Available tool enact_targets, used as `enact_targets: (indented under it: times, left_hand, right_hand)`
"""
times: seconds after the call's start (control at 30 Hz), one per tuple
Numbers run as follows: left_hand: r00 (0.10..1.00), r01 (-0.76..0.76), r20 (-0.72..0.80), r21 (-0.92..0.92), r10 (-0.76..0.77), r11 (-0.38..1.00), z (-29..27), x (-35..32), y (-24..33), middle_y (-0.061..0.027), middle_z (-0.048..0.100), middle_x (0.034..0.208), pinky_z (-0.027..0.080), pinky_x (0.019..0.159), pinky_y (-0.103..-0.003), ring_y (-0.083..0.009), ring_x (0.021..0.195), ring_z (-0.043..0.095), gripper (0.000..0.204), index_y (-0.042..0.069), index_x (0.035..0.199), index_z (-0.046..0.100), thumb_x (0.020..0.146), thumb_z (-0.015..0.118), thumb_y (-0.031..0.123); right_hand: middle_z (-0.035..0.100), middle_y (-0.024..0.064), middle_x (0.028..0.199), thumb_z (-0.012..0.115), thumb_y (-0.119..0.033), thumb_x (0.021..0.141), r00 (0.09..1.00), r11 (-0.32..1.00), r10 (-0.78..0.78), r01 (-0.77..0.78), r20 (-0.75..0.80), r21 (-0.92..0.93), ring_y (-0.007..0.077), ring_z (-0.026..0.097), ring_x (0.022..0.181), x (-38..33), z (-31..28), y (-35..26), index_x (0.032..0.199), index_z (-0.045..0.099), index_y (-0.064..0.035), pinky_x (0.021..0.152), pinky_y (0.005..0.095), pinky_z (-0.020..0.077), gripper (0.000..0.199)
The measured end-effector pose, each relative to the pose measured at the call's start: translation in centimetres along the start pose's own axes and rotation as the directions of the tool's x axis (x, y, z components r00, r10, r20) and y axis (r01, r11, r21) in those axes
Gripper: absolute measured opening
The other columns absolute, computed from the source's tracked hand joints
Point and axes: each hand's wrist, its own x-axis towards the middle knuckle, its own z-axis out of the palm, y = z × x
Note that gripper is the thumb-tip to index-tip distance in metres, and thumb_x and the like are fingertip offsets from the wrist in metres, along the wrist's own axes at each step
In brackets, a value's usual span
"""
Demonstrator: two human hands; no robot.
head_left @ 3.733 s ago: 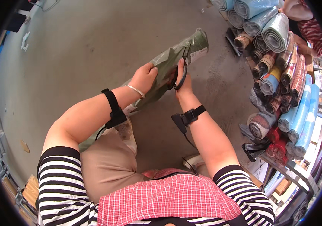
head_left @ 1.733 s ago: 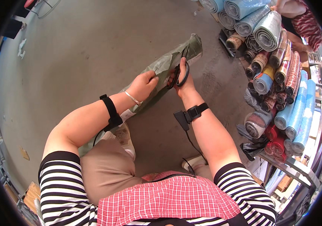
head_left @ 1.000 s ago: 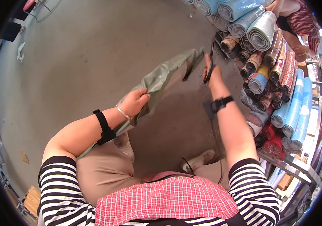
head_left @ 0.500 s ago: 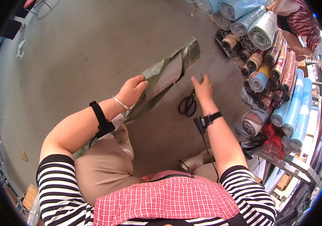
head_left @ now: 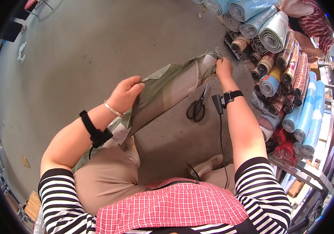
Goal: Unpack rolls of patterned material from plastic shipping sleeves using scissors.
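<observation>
A long roll (head_left: 182, 84) in clear wrap lies slanted in front of me, partly covered by green woven sheeting (head_left: 155, 82). My left hand (head_left: 124, 93) is closed on the upper edge of the sheeting near the roll's close end. At the far right end, my right hand (head_left: 224, 69) pinches the sheeting's edge. Black-handled scissors (head_left: 196, 108) rest on the floor below the roll, blades partly spread, touching neither hand. A white label (head_left: 121, 132) shows at the close end, beside my left wrist.
Several rolled mats (head_left: 274, 33) in blue, brown and red wraps are stacked on the right by a metal frame (head_left: 315, 175). Another person (head_left: 315, 27) is at the upper right. My shoes (head_left: 206, 165) stand on the grey floor (head_left: 85, 58).
My right hand has moved up from above the scissors and taken hold of the sheeting's far end. The sheeting has opened wider, showing more of the roll. My left hand has shifted left.
</observation>
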Motion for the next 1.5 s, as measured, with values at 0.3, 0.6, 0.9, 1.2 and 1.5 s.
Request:
enact_targets:
  times: [0.3,0.6,0.9,1.2,1.5]
  left_hand:
    - [0.91,-0.108,-0.41,-0.094,0.06,0.99,-7.4,-10.9,7.4,0.0076,0.042,0.076,0.036,0.064,-0.022,-0.0039,0.073,0.04,0.015,0.003,0.084,0.055,0.095,0.054,0.013]
    - [0.407,-0.451,-0.792,0.259,0.455,0.854,-11.3,-26.5,23.8,-0.0049,0.063,0.112,0.043,0.097,-0.029,-0.0131,0.105,0.057,0.031,-0.004,0.121,0.061,0.099,0.058,0.019]
    - [0.289,-0.923,-0.528,0.066,0.798,0.378,-7.9,-31.9,43.6,-0.0088,0.066,0.104,0.05,0.086,-0.033,-0.0174,0.097,0.062,0.024,-0.004,0.112,0.062,0.098,0.055,0.016]
    - [0.4,-0.907,-0.445,-0.069,0.801,0.415,-0.1,-28.5,43.3,-0.0023,0.062,0.085,0.046,0.072,-0.03,-0.0125,0.077,0.055,0.02,-0.001,0.087,0.062,0.096,0.055,0.015]
    - [0.528,-0.823,-0.25,0.086,0.812,0.562,4.1,-32.2,46.0,-0.0004,0.059,0.084,0.044,0.072,-0.027,-0.0078,0.079,0.052,0.02,-0.001,0.093,0.063,0.097,0.054,0.017]
  right_hand:
    - [0.069,0.0114,0.086,0.051,-0.012,0.092,0.973,0.518,-0.134,-0.094,0.189,0.85,0.0179,0.064,0.078,-6.2,-9.9,-10.7,0.098,0.067,0.0076,0.069,0.0317,0.0492,0.026]
    - [0.067,0.0058,0.088,0.059,-0.011,0.091,0.921,-0.062,-0.371,0.1,-0.116,0.993,0.0158,0.062,0.078,-14.5,-34.9,-23.0,0.098,0.067,0.0022,0.073,0.0297,0.0494,0.017]
    - [0.068,0.01,0.073,0.055,-0.014,0.092,0.576,0.009,-0.346,0.792,-0.741,0.611,0.0212,0.065,0.057,-22.8,-69.2,-27.7,0.087,0.067,0.0004,0.052,0.0337,0.0517,0.02]
    - [0.066,0.0107,0.069,0.061,-0.018,0.086,-0.107,0.562,-0.521,0.704,-0.847,-0.434,0.0185,0.062,0.061,-31.7,-75.8,-28.0,0.086,0.072,0.0019,0.055,0.0346,0.0461,0.023]
    - [0.069,0.0094,0.09,0.062,-0.018,0.088,0.371,0.363,-0.36,0.901,-0.856,0.238,0.0154,0.063,0.08,-31.3,-79.2,-28.6,0.104,0.069,0.0023,0.072,0.029,0.0478,0.027]
